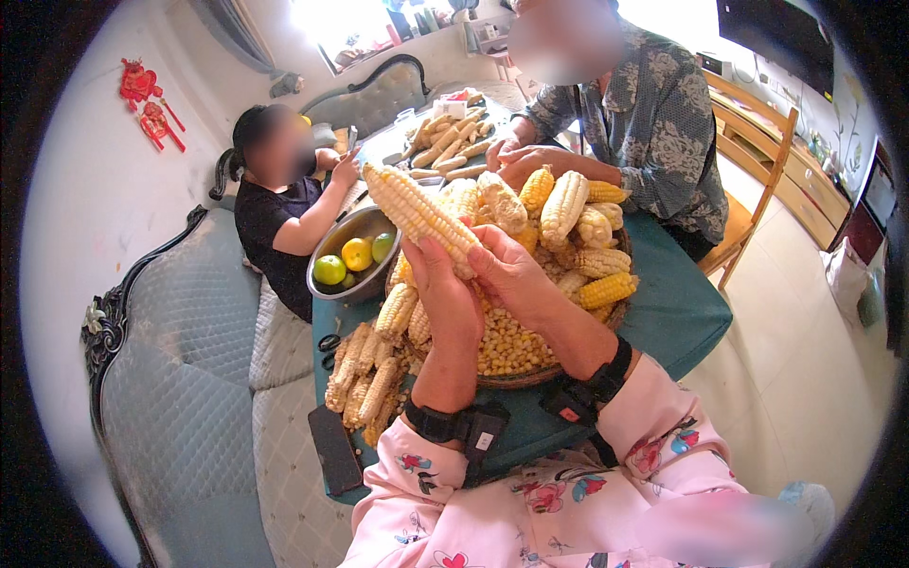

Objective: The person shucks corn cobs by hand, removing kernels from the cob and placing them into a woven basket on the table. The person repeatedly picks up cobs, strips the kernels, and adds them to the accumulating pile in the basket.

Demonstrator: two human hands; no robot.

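Observation:
Between them, my left hand (444, 305) and my right hand (515, 277) grip the lower end of a corn cob (419, 209) with pale yellow kernels, its tip pointing up and to the left. Below and behind my hands stands a round woven basket (522, 380), heaped with whole cobs and loose corn kernels (511, 344). Several stripped corn cobs (362, 369) lie piled on the green tablecloth (525, 440) to the left of the basket. My fingertips partly hide the cob's lower end.
A metal bowl (355, 292) of citrus fruit, black-handled scissors (329, 348) and a dark smartphone (334, 451) lie at the left. More stripped cobs (454, 138) sit at the far end. One person (284, 206) is seated left; another (660, 135) sits across at the right, near a wooden chair (770, 167).

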